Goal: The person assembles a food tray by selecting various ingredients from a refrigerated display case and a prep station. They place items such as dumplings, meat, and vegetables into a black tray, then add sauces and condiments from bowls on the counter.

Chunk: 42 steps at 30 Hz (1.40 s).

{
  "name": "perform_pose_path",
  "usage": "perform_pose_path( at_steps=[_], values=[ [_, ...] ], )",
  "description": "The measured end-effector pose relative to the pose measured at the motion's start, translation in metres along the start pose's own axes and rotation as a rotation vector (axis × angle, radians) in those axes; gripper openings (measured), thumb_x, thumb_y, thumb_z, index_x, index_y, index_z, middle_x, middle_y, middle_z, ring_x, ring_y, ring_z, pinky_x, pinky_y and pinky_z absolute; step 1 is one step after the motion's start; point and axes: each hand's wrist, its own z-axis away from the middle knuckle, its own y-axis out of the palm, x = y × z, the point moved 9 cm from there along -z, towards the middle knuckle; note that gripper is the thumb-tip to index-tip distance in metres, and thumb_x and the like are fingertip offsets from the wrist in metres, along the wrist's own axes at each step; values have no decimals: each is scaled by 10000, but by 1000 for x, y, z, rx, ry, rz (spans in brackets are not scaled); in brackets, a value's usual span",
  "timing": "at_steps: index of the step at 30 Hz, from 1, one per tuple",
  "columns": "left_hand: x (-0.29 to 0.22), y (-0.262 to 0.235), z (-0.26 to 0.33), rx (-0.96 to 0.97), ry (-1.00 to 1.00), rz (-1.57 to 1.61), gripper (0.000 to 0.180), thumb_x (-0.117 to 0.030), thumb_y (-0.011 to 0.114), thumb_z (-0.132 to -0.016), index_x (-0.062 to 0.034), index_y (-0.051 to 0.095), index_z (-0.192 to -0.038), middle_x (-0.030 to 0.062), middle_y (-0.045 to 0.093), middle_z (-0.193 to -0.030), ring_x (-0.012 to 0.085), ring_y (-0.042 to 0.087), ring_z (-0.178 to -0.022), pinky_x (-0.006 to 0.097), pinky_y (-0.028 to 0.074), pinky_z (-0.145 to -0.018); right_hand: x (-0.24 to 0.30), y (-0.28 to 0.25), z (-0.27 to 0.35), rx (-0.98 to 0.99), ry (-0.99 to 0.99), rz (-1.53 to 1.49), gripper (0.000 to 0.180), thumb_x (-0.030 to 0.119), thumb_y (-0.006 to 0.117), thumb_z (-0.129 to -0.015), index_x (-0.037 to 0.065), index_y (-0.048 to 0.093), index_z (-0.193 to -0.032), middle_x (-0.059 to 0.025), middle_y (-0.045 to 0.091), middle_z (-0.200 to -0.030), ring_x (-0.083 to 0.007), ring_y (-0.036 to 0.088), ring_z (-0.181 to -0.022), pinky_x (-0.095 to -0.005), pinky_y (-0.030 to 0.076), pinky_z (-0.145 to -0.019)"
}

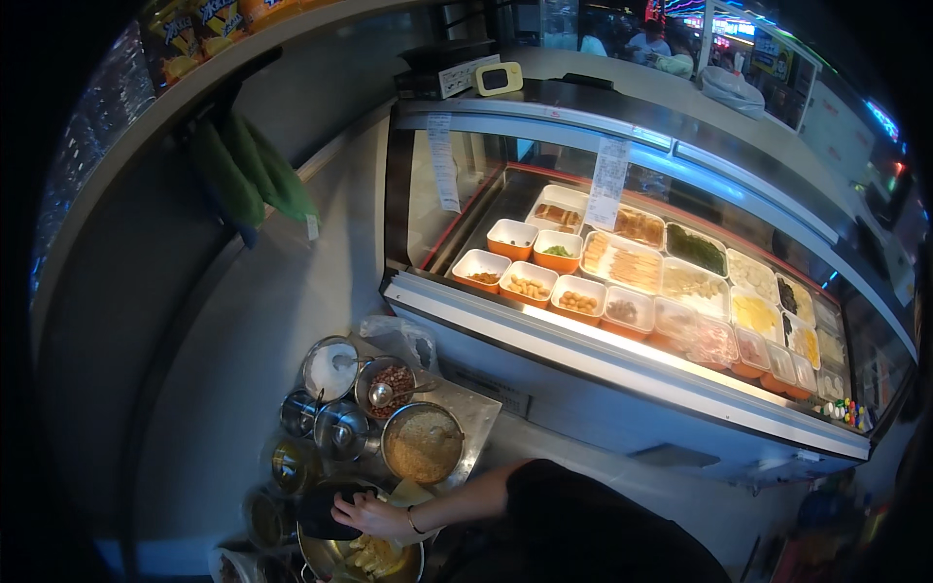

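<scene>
My right hand (362,515), at the end of a bare forearm with a dark wristband, reaches left from a black sleeve. Its bent fingers close on the edge of a black rounded object (323,515), whose kind I cannot make out. Below the hand stands a wide metal bowl (420,564) with pale yellow food pieces (374,556) in it. A pale flat piece (412,491) shows beside the wrist. Just beyond is a metal bowl of tan crumbly food (424,445). My left hand does not appear.
Close by stand a bowl of white grains (330,367), a bowl of reddish-brown pieces with a ladle (386,391), and a lidded pot (341,430). A glass display case (622,379) holds several food trays. Green cloths (248,170) hang at the left.
</scene>
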Motion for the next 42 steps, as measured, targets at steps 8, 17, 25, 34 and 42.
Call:
perform_pose_path(
  at_steps=[8,17,25,34,42],
  values=[
    [20,-7,35,-56,-113,130,458,-366,439,-870,-47,418,-1199,125,533,-1030,187,515,-909,286,423,-791,-16,4,-22,117,80,-294,434,149,564,-699,32,427,-1093,-148,457,-965,-209,528,-603,-329,456,-469],
    [-33,8,123,65,-69,556,594,-491,327,-882,-45,308,-1274,113,499,-1135,222,548,-949,331,472,-754,44,17,32,913,504,-2055,243,193,464,-846,28,553,-1001,-97,608,-920,-145,611,-763,-254,515,-603],
    [47,-36,183,-345,-298,774,293,-284,502,-854,-57,522,-1038,2,585,-932,72,533,-742,186,405,-571,148,20,91,1253,468,-2044,450,202,531,-828,1,373,-1198,-137,534,-1051,-196,586,-868,-282,505,-720],
    [149,-46,245,-159,-451,992,412,-299,493,-860,-4,453,-1145,106,511,-1121,207,502,-1011,321,437,-807,123,20,171,1299,624,-1749,595,351,521,-838,42,283,-1287,-111,475,-1161,-170,520,-964,-286,453,-797],
    [6,106,242,633,-310,601,548,-425,484,-847,23,404,-1154,128,527,-1027,236,543,-882,362,461,-747,19,-48,226,315,930,-1623,507,450,473,-845,59,461,-1167,-123,562,-1015,-194,519,-950,-299,410,-842]
  ],
)
